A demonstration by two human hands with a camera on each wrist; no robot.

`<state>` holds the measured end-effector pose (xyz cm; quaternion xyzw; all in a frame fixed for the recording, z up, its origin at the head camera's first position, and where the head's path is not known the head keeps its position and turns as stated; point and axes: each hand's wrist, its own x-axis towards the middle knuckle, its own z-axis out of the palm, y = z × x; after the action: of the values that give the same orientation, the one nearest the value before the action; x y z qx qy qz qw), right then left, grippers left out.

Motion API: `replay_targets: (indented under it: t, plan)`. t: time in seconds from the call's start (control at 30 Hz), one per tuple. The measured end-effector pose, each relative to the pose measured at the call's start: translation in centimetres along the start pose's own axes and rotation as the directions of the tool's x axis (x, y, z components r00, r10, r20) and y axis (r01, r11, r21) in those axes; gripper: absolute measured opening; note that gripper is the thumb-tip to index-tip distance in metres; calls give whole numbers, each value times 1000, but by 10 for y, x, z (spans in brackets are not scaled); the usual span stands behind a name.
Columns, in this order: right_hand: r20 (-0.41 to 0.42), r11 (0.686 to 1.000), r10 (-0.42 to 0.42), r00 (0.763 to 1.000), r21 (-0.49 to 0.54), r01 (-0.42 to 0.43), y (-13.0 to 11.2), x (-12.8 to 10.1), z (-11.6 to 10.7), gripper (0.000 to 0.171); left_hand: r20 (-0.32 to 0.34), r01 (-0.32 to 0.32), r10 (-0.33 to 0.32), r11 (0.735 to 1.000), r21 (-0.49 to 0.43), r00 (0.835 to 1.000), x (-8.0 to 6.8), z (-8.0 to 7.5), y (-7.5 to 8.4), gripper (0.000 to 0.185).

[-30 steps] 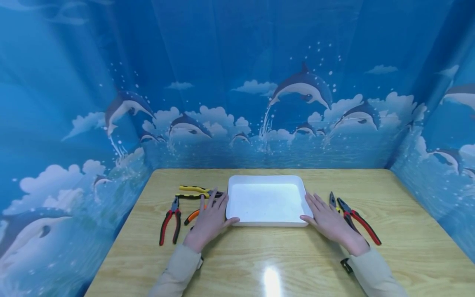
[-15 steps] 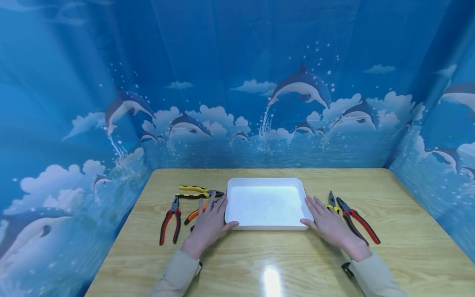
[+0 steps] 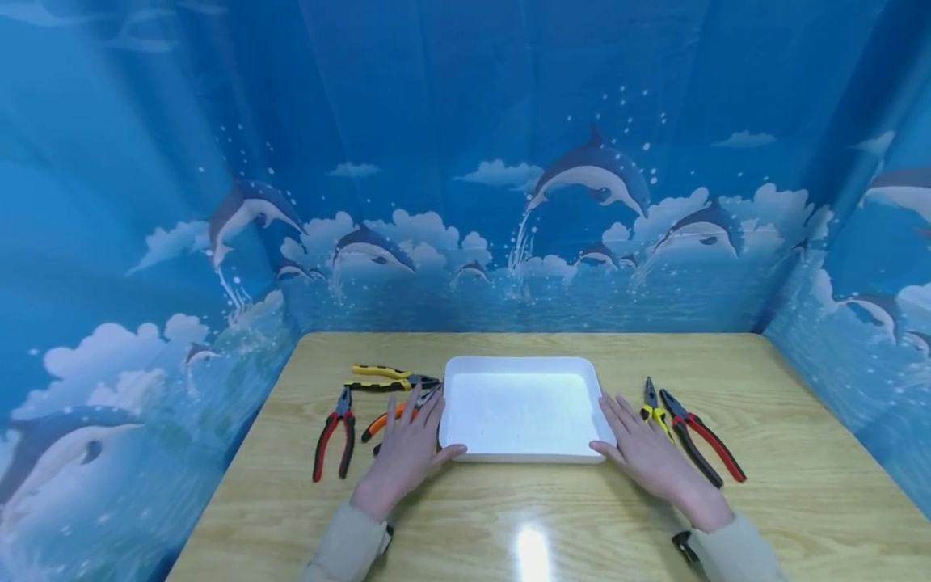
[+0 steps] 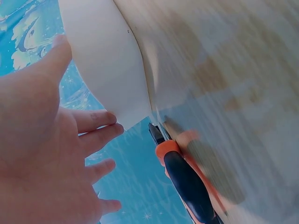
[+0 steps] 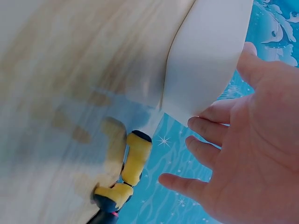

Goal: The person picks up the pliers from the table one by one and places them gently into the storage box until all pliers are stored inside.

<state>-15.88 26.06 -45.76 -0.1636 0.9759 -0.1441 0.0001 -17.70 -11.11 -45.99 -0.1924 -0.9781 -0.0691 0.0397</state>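
The white tray (image 3: 522, 412) sits on the desk (image 3: 465, 517), just below the centre of the head frame, its long sides running left to right. The left hand (image 3: 403, 457) is at its left end and the right hand (image 3: 650, 457) at its right end. The fingers of both hands are extended and spread, not curled. In each wrist view, fingertips contact the tray's end wall while the thumb lies at the opposite edge of that wall.

Left of the tray in the head frame, the yellow-and-black pliers (image 3: 403, 384) lie on their side, nose toward the tray. Below them, the orange-handled pliers (image 3: 380, 423) are partly covered by the left hand. The left red-and-black pliers (image 3: 340, 414) lie farther left, nose toward the top of the frame.

Right of the tray, the yellow pliers (image 3: 658, 415) lie just beside the right hand, partly hidden by it. The right red-and-black pliers (image 3: 684, 420) lie next to them, nose toward the upper left, handles spread toward the lower right.

A blue backdrop (image 3: 436, 162) printed with dolphins and clouds stands behind the desk.
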Motion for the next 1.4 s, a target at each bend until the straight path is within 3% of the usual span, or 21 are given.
replay_targets:
  t: [0.3, 1.0, 1.4]
  plan:
    - [-12, 1000, 9, 1000, -3, -9, -2, -5, 3, 76, 14, 31, -31, 999, -15, 999, -6, 1, 2, 86]
    - [-27, 1000, 2, 1000, -26, -2, -8, -14, 4, 74, -3, 7, -7, 1000, -1, 1000, -17, 0, 3, 86]
    - [-65, 997, -19, 998, -71, 15, -11, -2, 10, 71, 16, 15, -14, 999, -36, 1000, -17, 0, 2, 86]
